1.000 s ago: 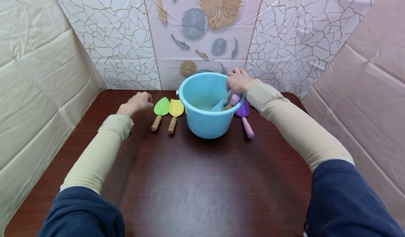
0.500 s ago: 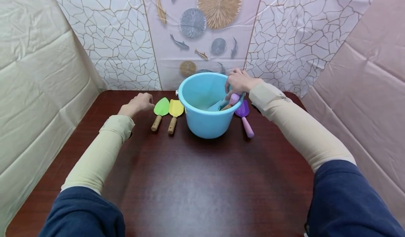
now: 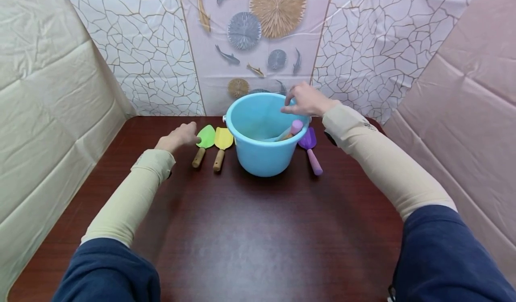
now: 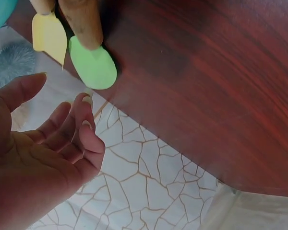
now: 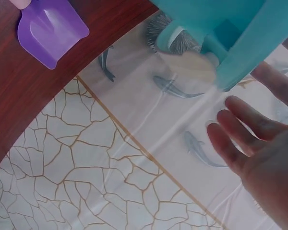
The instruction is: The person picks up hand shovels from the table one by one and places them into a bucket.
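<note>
A light blue bucket (image 3: 264, 159) stands upright at the back of the table. Inside, a pink handle end (image 3: 296, 126), part of a wooden handle and a pale blue blade lean low at the right; the rest is hidden by the wall. My right hand (image 3: 307, 100) hovers over the bucket's right rim, fingers loosely bent, holding nothing. My left hand (image 3: 178, 138) is beside a green toy shovel (image 3: 206, 136), its fingers relaxed; in the left wrist view the green blade (image 4: 93, 67) lies just beyond the fingertips.
Next to the green shovel lies a yellow one (image 3: 223, 139) with a wooden handle. A purple shovel (image 3: 308, 139) with a pink handle lies right of the bucket. Patterned cloth (image 3: 157, 46) hangs behind the dark wooden table (image 3: 258, 230), with plain cloth at both sides.
My right hand has let go of the blue-bladed shovel, which now sits lower in the bucket, and has risen out of it. My left hand has shifted slightly right towards the green shovel.
</note>
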### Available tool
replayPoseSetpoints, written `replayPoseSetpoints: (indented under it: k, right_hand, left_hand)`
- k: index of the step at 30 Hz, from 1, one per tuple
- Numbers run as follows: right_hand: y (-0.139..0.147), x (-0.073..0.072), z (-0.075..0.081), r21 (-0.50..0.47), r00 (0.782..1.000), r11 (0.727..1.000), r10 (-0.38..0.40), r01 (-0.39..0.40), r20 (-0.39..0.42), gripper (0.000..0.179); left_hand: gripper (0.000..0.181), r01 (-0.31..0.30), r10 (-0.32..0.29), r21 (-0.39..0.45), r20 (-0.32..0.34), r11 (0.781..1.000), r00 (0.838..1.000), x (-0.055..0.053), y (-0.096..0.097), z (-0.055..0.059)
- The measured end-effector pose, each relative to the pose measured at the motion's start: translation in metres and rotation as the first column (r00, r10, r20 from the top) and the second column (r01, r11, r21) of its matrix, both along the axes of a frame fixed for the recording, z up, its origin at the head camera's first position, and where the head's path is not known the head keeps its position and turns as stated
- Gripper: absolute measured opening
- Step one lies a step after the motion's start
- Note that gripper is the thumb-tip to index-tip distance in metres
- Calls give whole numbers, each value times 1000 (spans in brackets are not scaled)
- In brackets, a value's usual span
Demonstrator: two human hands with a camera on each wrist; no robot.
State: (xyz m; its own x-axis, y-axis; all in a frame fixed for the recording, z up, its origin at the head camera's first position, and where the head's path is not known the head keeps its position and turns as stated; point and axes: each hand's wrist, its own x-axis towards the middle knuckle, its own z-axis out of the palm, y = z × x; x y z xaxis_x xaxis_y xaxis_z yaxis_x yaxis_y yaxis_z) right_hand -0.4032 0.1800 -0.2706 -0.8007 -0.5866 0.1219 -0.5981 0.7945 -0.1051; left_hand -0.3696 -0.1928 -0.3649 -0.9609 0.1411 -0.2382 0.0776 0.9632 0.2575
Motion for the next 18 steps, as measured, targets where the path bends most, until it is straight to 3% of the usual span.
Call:
replayPoseSetpoints:
  k: [5,10,14,18]
  right_hand:
    - [6,1,1,-115,996,992,-51,41,-78,33]
    - [14,2,-1,-184,981,979,-121,91,-154,33]
    - [22,1,-6,-219,972,971,-141,98,-188,32]
    - [29,-1,-10,-236,962,965,-164,111,-217,31]
  left_hand:
    - [53,-12,14,-31,59,999,998,6,6,-7]
    - [56,-42,48,-74,90,996,995,11,12,-18]
    - [51,-69,77,-86,90,994,993,15,17,-25]
    - [33,-81,92,-81,137,993,986,13,19,-32]
